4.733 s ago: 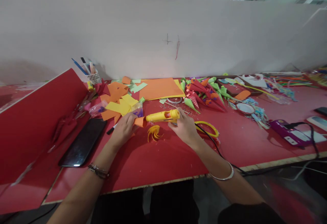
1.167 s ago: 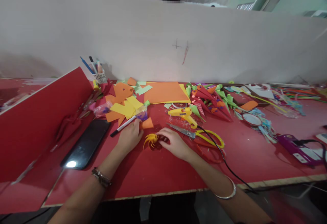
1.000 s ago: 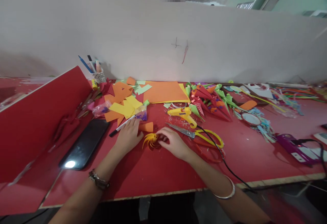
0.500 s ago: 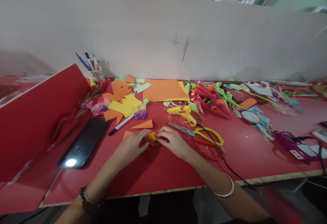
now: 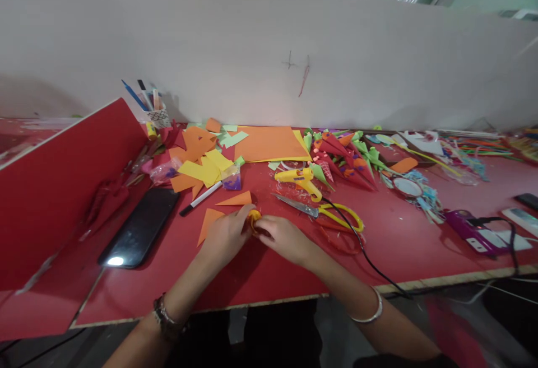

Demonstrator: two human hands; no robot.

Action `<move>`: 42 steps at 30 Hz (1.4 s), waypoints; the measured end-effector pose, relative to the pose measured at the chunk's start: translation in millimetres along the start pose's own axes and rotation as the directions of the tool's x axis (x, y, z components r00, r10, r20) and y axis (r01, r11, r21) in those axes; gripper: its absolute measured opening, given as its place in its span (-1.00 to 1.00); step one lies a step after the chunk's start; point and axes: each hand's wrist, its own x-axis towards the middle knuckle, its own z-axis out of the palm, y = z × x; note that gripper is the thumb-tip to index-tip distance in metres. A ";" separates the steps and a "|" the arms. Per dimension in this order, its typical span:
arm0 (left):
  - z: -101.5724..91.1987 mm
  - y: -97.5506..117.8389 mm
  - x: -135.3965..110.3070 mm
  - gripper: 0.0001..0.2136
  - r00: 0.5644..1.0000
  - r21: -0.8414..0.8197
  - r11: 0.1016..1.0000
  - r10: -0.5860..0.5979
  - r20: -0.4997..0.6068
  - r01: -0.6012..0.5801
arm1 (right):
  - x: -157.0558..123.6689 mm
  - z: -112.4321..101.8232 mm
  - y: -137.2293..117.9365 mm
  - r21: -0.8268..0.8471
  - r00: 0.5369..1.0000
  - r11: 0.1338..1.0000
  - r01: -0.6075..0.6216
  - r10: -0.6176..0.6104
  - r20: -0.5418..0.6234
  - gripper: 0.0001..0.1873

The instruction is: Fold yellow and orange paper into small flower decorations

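Both hands meet over a small curled yellow paper piece (image 5: 254,216) on the red table (image 5: 260,278). My left hand (image 5: 225,236) pinches it from the left, fingers closed around it. From the right, my right hand (image 5: 281,236) also presses its fingertips on it. Most of the paper piece is hidden between the fingers. An orange paper triangle (image 5: 207,223) lies just left of my left hand, and another orange triangle (image 5: 236,199) lies just behind the hands.
A yellow glue gun (image 5: 299,180) and yellow-handled scissors (image 5: 325,212) lie right of the hands, with a black cord (image 5: 370,261) running off the front edge. A black phone (image 5: 140,227), a marker (image 5: 200,198), paper scraps (image 5: 202,161), paper cones (image 5: 340,158) and a red board (image 5: 59,189) surround them.
The right hand set the glue gun down on the table. Both hands closed in on the yellow curled paper and now pinch it together. The left hand left its orange piece.
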 end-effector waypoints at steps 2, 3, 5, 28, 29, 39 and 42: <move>0.6 1.7 -0.8 -0.66 1.000 0.015 1.000 0.012 0.006 -0.012 | -2.0 2.3 -1.0 -0.004 0.997 0.998 -0.066 0.065 -0.037 -0.86; 0.5 2.6 -1.5 -0.66 1.000 0.017 1.000 0.021 0.014 -0.021 | -3.0 3.2 -1.4 -0.019 0.993 0.994 -0.107 0.106 -0.058 -0.84; -1.0 3.7 -3.4 -0.66 0.998 -0.010 0.998 0.059 0.037 -0.058 | -5.1 4.3 -2.2 -0.059 0.982 0.983 -0.173 0.167 -0.090 -0.83; -5.2 -16.1 -22.9 -0.58 0.987 -0.163 0.979 0.137 0.082 -0.122 | -29.2 8.2 -26.4 0.170 0.904 0.950 -0.262 0.303 -0.301 -0.34; -4.3 -16.2 -23.7 -0.61 0.987 -0.159 0.980 0.137 0.087 -0.122 | -29.1 11.4 -28.7 0.155 0.912 0.952 -0.266 0.300 -0.281 -0.30; -3.5 -5.0 -30.5 -0.72 0.985 -0.004 0.999 0.040 0.168 -0.039 | -17.6 21.2 -38.8 -0.073 0.932 0.939 -0.336 0.321 -0.168 -0.40; -4.3 -1.9 -30.7 -0.78 0.985 0.029 1.000 -0.014 0.173 0.009 | -17.3 21.0 -39.7 -0.050 0.936 0.946 -0.321 0.308 -0.171 -0.45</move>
